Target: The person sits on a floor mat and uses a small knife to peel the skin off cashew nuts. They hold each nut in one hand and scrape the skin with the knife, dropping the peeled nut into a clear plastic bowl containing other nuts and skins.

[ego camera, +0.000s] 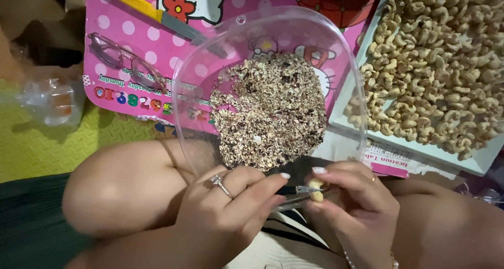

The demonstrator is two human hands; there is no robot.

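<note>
My right hand [359,203] pinches a pale cashew nut [316,191] between thumb and fingers, low in the middle of the view. My left hand [231,206], with a ring on one finger, grips a small dark-handled knife [294,189] whose thin blade touches the nut. Both hands sit over my lap, just below the near rim of a clear plastic bowl [184,90]. In the bowl lies a heap of brownish nut skins [268,111].
A white tray [420,148] heaped with peeled cashews [441,59] stands at the right. Under the bowl lies a pink cartoon board [113,98] with purple glasses [128,61] and a yellow-handled cutter [152,12] on it. A clear plastic bag [52,98] rests on the green mat [42,148] at left.
</note>
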